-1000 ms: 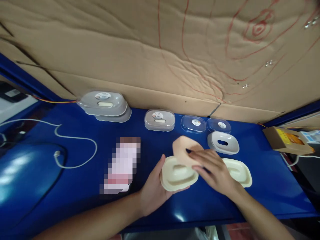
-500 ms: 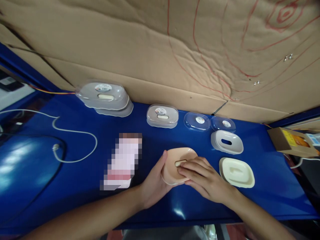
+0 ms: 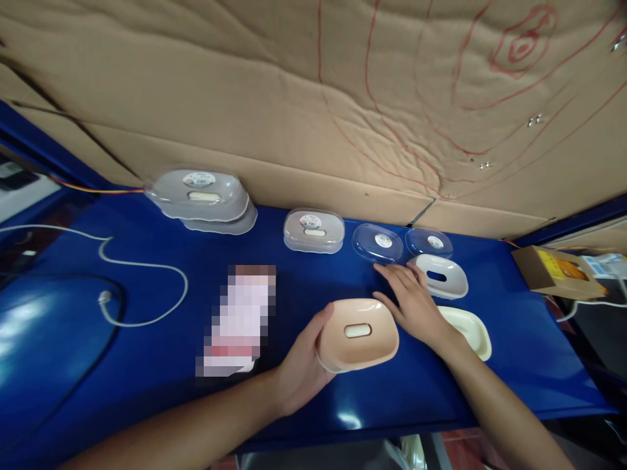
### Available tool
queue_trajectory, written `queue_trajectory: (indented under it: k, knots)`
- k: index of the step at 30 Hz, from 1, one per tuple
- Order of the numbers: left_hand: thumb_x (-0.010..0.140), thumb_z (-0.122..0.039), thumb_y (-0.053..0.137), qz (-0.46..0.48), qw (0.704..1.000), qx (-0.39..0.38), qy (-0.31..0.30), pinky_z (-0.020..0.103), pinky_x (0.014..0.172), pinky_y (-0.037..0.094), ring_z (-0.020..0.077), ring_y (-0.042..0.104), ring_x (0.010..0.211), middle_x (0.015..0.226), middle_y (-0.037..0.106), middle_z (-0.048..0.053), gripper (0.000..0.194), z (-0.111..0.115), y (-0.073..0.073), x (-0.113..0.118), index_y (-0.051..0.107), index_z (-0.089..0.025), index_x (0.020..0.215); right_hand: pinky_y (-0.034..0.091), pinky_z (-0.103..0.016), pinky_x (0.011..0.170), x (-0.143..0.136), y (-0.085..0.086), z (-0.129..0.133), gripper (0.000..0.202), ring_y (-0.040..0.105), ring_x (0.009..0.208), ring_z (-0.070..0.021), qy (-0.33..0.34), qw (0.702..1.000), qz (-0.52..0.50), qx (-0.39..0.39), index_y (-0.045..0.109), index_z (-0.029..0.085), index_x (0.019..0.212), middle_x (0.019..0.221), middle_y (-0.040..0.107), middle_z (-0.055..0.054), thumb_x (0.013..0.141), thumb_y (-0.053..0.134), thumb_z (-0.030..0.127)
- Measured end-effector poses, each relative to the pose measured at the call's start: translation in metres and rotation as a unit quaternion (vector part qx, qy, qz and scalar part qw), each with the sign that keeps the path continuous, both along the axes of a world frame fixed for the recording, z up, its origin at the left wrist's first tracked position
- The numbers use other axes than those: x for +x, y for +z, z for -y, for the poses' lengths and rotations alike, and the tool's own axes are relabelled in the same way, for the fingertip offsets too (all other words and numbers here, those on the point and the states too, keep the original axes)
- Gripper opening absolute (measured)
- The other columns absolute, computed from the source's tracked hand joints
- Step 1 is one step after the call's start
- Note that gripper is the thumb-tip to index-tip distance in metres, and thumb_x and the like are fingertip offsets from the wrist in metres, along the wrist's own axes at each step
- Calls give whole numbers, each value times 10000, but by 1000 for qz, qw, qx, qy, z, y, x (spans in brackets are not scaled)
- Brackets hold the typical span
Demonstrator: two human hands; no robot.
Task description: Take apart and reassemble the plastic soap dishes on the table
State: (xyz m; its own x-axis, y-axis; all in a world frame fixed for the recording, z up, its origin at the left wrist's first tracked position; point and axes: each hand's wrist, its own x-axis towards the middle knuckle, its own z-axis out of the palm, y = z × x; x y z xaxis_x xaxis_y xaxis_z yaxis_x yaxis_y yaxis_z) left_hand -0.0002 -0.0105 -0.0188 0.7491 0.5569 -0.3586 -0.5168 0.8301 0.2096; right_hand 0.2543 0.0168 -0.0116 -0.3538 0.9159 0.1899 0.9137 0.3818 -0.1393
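Note:
My left hand (image 3: 308, 359) grips the left side of a peach oval dish (image 3: 360, 352), which has a slot with a cream piece in its middle. My right hand (image 3: 409, 300) is off the dish, fingers spread and holding nothing, just below a clear lid (image 3: 377, 243) with a round sticker. Beside its fingers sits a white oval dish (image 3: 443, 277) with a dark slot. A second clear lid (image 3: 429, 243) lies behind that dish. Partly behind my right forearm is a pale yellow tray (image 3: 473, 333).
A covered grey dish (image 3: 314, 232) stands at the back middle, and stacked covered dishes (image 3: 200, 199) stand at the back left. A blurred-out phone-like item (image 3: 240, 320), a white cable (image 3: 147, 264) and a cardboard box (image 3: 553, 274) lie around on the blue table (image 3: 294, 418).
My right hand has left the peach dish and moved up and right toward the clear lids, its fingers spreading. The dish has tilted slightly in my left hand. The view has shifted a little.

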Motion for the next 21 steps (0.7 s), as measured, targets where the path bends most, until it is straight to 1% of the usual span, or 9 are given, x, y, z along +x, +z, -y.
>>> queue_trajectory:
  k: [1, 3, 5, 7, 11, 13, 15, 17, 21]
  knots:
    - [1015, -528, 596, -2, 1000, 0, 0, 481, 1262, 311, 342, 583, 1419, 1289, 787, 121, 500, 0, 0, 0, 753, -141, 1289, 340, -615, 1231, -1, 1, 1, 537, 563, 1401, -331, -1, 1000, -4, 8, 442, 221, 1577, 1471, 624, -167, 1085, 525, 419]
    - [1002, -527, 617, -6, 1000, -2, -1, 477, 1258, 318, 344, 592, 1408, 1276, 791, 126, 499, 0, 1, 0, 756, -138, 1282, 356, -590, 1224, -1, 2, 0, 548, 514, 1445, -342, -19, 999, -3, 27, 448, 215, 1571, 1509, 587, -172, 1075, 539, 430]
    - [998, -525, 626, -13, 1000, -6, -4, 474, 1253, 328, 343, 602, 1397, 1266, 796, 125, 494, -1, 2, -1, 760, -140, 1276, 324, -603, 1244, 1, 2, -4, 603, 406, 1534, -363, -39, 999, 19, 32, 385, 199, 1611, 1610, 491, -183, 1078, 525, 442]
    - [1000, -520, 624, -19, 1000, -10, -6, 473, 1246, 341, 342, 612, 1386, 1259, 799, 122, 484, -1, 3, -1, 765, -144, 1270, 290, -620, 1261, 2, 1, -7, 633, 371, 1558, -365, -43, 998, 37, 23, 331, 194, 1638, 1641, 455, -184, 1084, 506, 444]
    - [1010, -512, 606, -31, 999, -17, -15, 479, 1222, 376, 345, 629, 1366, 1255, 800, 127, 484, -1, 6, -2, 763, -140, 1277, 374, -595, 1212, 5, 2, -7, 580, 498, 1450, -367, -49, 998, 16, 37, 434, 210, 1568, 1479, 591, -185, 1063, 549, 471]
    - [1008, -512, 607, -36, 999, -19, -15, 484, 1201, 402, 347, 642, 1347, 1255, 800, 125, 489, -1, 7, -2, 755, -145, 1296, 388, -606, 1201, 4, 2, -5, 614, 461, 1480, -395, -58, 997, 10, 48, 450, 204, 1551, 1505, 556, -204, 1039, 584, 515]
    - [1004, -513, 614, -42, 999, -22, -15, 476, 1174, 433, 341, 665, 1313, 1247, 803, 119, 492, 0, 6, -3, 752, -150, 1306, 354, -634, 1225, 3, 1, -4, 667, 409, 1524, -413, -55, 998, 19, 32, 422, 196, 1572, 1588, 477, -219, 1026, 604, 533]
    - [1003, -520, 617, -48, 998, -27, -23, 443, 1142, 464, 325, 690, 1273, 1237, 808, 112, 495, 1, 5, -3, 759, -147, 1297, 358, -633, 1232, 1, 0, -2, 669, 435, 1511, -408, -51, 999, 16, 5, 424, 200, 1571, 1615, 455, -215, 1018, 626, 517]
    - [1013, -561, 587, -51, 998, -21, -36, 385, 1073, 510, 299, 711, 1231, 1242, 807, 106, 531, 2, 4, -5, 764, -144, 1290, 449, -548, 1194, 3, 8, 4, 594, 525, 1444, -350, -42, 994, -103, -17, 500, 256, 1494, 1557, 535, -156, 978, 698, 474]
